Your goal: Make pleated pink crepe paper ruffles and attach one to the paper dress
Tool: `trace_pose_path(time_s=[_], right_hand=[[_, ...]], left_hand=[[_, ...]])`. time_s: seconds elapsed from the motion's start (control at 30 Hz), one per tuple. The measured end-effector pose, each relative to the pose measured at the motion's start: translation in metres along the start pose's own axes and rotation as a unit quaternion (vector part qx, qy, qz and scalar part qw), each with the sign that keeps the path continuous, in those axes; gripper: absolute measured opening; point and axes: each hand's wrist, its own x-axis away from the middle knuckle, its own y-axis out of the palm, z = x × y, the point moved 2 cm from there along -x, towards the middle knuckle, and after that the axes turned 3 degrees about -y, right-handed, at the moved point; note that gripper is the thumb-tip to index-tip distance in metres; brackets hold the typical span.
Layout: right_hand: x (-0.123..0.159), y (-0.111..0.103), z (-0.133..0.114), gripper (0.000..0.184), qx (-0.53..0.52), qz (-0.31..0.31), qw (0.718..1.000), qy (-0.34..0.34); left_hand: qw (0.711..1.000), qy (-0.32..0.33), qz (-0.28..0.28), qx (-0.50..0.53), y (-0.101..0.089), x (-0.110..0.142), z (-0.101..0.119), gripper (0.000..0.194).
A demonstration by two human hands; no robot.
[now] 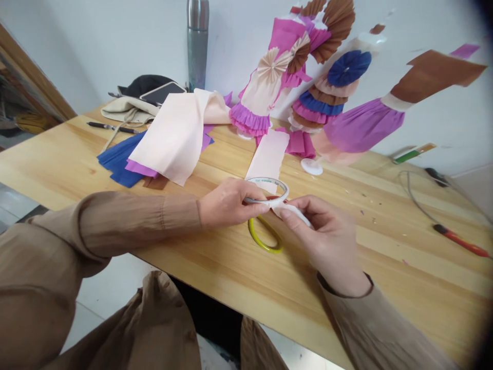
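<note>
My left hand [231,202] is closed on a roll of white tape [284,191], with thumb and fingers pinching its near edge. My right hand [327,231] pinches a strip of white tape [299,213] beside the roll. Under the roll, a pair of scissors with a yellow handle [266,246] lies on the table, partly hidden by the roll and my hands. Just behind the roll is a pale pink paper strip [268,154], flat on the wood.
Sheets of pale, purple and blue paper [169,136] are heaped at the left. Several paper-dressed figures [265,92] stand along the wall. A grey bottle [197,51] is at the back. A red-handled tool with a cord [462,241] lies at the right of the wooden table [385,267].
</note>
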Motion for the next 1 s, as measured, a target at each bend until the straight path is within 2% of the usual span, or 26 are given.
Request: trace_pose_path(time_s=[0.13,0.27,0.43,0.83,1.0], right_hand=[[0.0002,0.0004,-0.0062,0.015,-0.006,-0.033,0.999,-0.006],[-0.0008,-0.0013,-0.0075,0.018,-0.013,-0.014,1.0,0.0],[0.0017,0.002,-0.0075,0.012,-0.013,-0.04,0.999,-0.019],[0.0053,0.0039,-0.01,0.01,0.015,-0.027,0.997,-0.067],[0.0061,0.0043,-0.0098,0.01,0.015,-0.027,0.998,-0.061]], left_hand=[[1.0,0.003,-0.011,0.025,0.0011,0.0002,-0.0002,0.03],[0.999,-0.004,-0.009,0.031,0.0009,0.0005,-0.0008,0.028],[1.0,0.001,-0.012,0.014,0.0012,0.0011,0.0007,0.028],[1.0,-0.001,-0.001,-0.003,0.003,0.0018,-0.0004,0.032],[1.0,-0.001,0.005,-0.009,0.0038,0.0016,-0.0011,0.031]])
